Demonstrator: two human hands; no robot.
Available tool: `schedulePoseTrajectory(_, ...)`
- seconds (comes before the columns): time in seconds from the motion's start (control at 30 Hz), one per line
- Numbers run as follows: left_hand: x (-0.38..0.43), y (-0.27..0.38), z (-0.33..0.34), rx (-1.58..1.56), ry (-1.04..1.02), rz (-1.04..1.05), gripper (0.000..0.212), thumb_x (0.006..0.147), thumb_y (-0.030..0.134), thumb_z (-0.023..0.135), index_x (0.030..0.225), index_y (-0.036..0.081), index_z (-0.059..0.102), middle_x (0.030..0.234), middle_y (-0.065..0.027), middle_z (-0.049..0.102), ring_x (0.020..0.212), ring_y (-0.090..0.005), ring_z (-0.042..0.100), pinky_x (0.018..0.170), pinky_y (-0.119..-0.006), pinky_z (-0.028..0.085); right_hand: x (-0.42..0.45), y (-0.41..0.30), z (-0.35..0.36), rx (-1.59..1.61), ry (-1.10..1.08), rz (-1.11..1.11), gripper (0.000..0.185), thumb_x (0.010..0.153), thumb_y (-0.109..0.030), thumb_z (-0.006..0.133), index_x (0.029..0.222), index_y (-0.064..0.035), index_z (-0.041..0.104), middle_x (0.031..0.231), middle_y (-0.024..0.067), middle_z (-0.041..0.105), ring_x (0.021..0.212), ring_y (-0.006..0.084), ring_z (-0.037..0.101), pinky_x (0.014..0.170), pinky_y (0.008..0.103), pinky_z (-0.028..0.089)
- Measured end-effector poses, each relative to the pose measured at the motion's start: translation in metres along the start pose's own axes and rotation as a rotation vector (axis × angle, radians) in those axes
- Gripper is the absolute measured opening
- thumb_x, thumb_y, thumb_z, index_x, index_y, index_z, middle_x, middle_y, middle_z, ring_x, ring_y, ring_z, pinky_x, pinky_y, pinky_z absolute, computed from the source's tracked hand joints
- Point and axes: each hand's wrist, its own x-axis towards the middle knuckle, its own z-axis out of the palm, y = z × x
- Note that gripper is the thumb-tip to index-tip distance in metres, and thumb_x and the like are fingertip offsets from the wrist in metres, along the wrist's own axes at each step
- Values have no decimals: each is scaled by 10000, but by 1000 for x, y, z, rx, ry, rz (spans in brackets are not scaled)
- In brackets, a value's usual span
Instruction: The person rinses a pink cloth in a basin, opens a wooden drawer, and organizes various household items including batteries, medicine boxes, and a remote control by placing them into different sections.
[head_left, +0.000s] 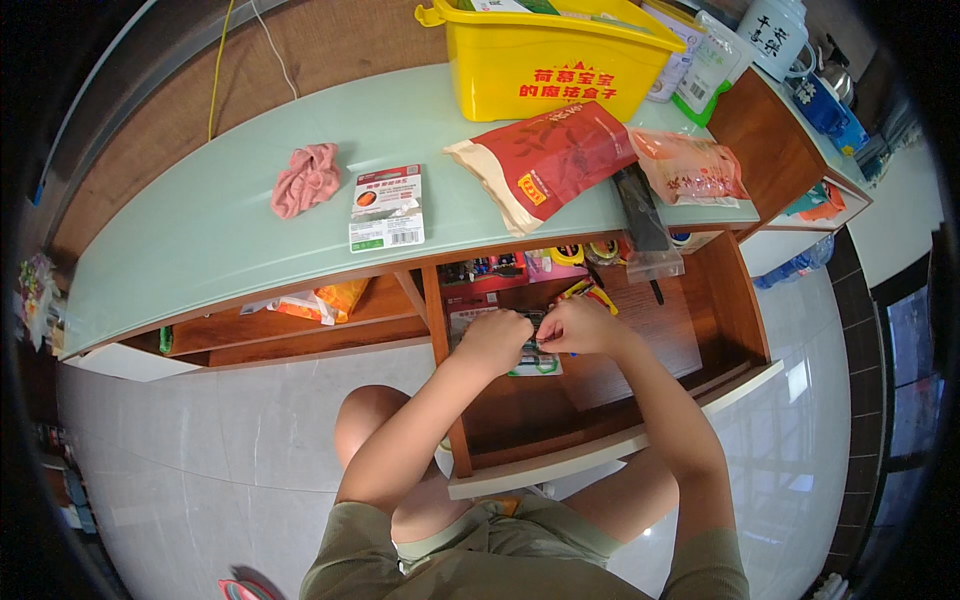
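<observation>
Both of my hands meet over the left part of an open wooden drawer. My left hand and my right hand have bent fingers around a small dark item between them, too covered to name. Just below the fingers lies a small blister pack with a green edge. Partly behind my left hand is a card package. Beyond my hands the drawer holds a red pack of batteries, a yellow tape measure, a roll of tape and a yellow and black item.
On the glass-topped cabinet are a pink cloth, a blister card, a red bag, an orange-pink packet and a yellow plastic bin. A clear bag with a black item hangs over the drawer.
</observation>
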Motion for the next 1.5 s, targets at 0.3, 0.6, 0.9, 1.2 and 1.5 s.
schedulePoseTrajectory(0.3,-10,-9,-20,-187,79,4,180,689,80,611,861,65,662,822,-132,634,822,-296,603,743,-381,481,-2,5,-7,277,-125,11,169,671,-134,662,785,-8,657,699,84,654,637,136,622,598,256,476)
schedulePoseTrajectory(0.6,-23,-20,-47,-468,161,72,138,734,98,586,845,64,662,795,-124,640,745,-280,614,695,-370,478,-9,-14,-27,534,-83,-25,175,681,-74,671,834,8,652,719,30,639,632,71,566,569,215,448)
schedulePoseTrajectory(0.9,-40,-22,-75,-970,281,119,140,781,100,590,845,-19,626,731,-114,636,650,-175,612,626,-269,470,-21,-56,-40,566,130,-66,155,657,-37,705,801,-3,658,706,14,615,610,55,534,546,203,424)
schedulePoseTrajectory(1.2,-66,-28,-99,-1121,443,191,92,713,-11,673,793,1,631,756,-41,615,706,-86,577,632,-223,474,-11,-105,-55,296,317,-214,152,646,-52,723,781,-18,661,669,41,588,568,84,544,501,213,417)
schedulePoseTrajectory(1.5,-74,-55,-101,-1259,789,236,138,718,-95,608,839,-32,591,879,-73,583,883,-132,561,818,-263,466,36,-124,-60,78,490,-294,186,679,-102,702,850,-48,654,737,53,594,573,131,550,520,237,436)
